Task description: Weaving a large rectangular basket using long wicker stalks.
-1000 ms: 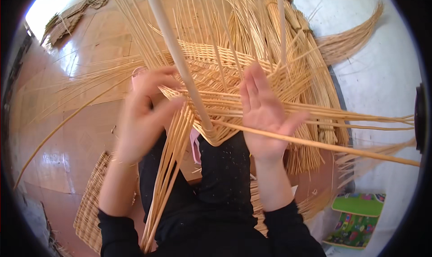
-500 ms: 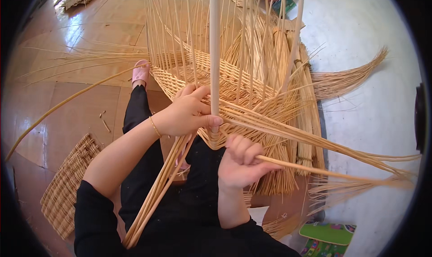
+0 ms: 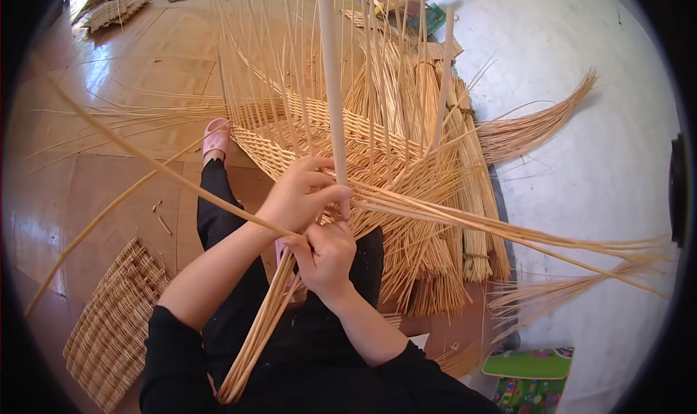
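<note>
Right hand (image 3: pixel 327 258) closed around bundle of reeds (image 3: pixel 435 214) at lap. Left hand (image 3: pixel 301 196) just above, fingers curled on upright stick (image 3: pixel 330 87). Woven basket (image 3: pixel 305 134) beyond on floor; flat mat (image 3: pixel 109 320) lower left; pink slipper (image 3: pixel 215 138) near basket.

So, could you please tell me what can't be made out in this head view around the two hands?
- Right hand: its fingertips curl under, so what they pinch is hidden.
- Left hand: its palm is hidden behind the fingers; the contact with the thick rod is unclear.
- Rod: its top is cut off by the upper edge.
- Woven panel: its middle is covered by upright strands.
</note>
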Available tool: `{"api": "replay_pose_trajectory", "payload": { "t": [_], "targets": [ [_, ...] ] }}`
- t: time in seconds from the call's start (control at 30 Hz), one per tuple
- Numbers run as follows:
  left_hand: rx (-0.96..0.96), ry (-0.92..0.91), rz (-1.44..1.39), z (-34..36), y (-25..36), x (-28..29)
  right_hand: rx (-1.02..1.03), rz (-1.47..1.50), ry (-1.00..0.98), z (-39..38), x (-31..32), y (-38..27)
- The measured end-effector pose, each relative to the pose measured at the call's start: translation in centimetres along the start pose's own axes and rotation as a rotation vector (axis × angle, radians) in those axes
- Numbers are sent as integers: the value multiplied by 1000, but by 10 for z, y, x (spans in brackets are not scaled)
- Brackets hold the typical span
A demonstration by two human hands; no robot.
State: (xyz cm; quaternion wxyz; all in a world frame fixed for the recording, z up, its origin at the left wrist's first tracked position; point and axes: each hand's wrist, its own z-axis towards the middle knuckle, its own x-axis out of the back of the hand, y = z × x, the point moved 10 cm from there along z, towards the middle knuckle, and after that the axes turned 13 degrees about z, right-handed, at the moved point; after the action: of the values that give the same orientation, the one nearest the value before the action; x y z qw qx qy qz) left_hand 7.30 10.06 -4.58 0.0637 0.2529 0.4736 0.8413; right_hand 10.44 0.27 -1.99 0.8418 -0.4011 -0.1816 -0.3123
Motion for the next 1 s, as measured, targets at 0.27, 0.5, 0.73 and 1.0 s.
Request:
{"api": "replay_pose_trajectory", "payload": {
  "t": [0.27, 0.5, 0.73, 1.0],
  "targets": [
    [177, 227, -824, -92, -11, 41, -152, 8, -117, 10, -3, -3],
    [157, 217, -821, -90, -11, 35, -182, 303, -221, 54, 48, 22],
    [64, 259, -811, -101, -12, 32, -395, -32, -841, 45, 14, 68],
    [-45, 141, -755, -93, -1, 37, -338, -303, -931, 38, 6, 80]
  ]
}}
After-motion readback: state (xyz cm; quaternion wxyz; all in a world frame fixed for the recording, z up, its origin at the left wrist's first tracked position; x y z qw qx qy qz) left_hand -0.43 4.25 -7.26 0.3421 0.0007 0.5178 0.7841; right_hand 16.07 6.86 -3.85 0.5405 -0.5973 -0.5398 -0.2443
